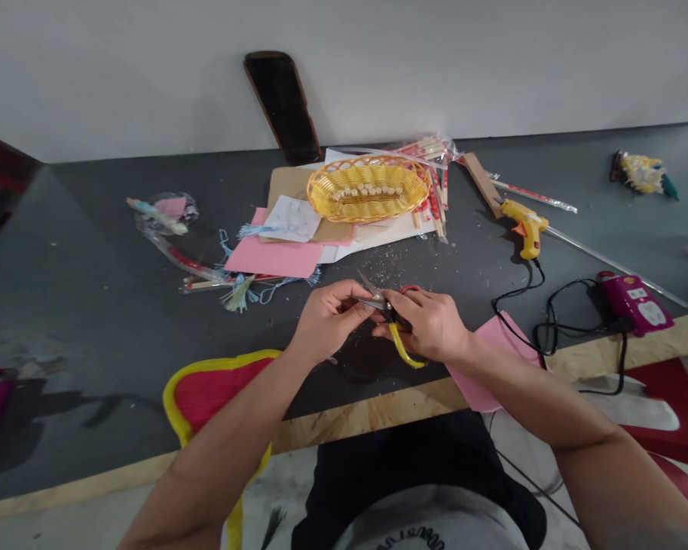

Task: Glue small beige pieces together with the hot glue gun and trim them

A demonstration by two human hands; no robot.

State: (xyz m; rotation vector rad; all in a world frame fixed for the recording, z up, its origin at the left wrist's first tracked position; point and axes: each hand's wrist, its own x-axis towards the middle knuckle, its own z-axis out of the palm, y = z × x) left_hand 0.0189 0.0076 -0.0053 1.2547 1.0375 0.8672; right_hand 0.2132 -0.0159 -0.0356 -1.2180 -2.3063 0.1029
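Observation:
Scissors (402, 344) with one yellow and one red handle are held in my right hand (433, 325), their blades parted and pointing left. My left hand (329, 317) is closed in a pinch right at the blades; what it holds is too small to make out. Just beyond both hands, small pale crumbs (387, 263) are scattered on the dark tabletop (235, 336). A yellow woven basket (368, 210) with a row of small pale pieces inside stands farther back, on papers and a brown board.
Pink paper (275, 256) and blue tassels lie left of the basket. A yellow glue gun (526, 225) with a black cord, a purple power socket (636, 302) and a wooden block (481, 183) are on the right. A phone (283, 107) leans on the wall.

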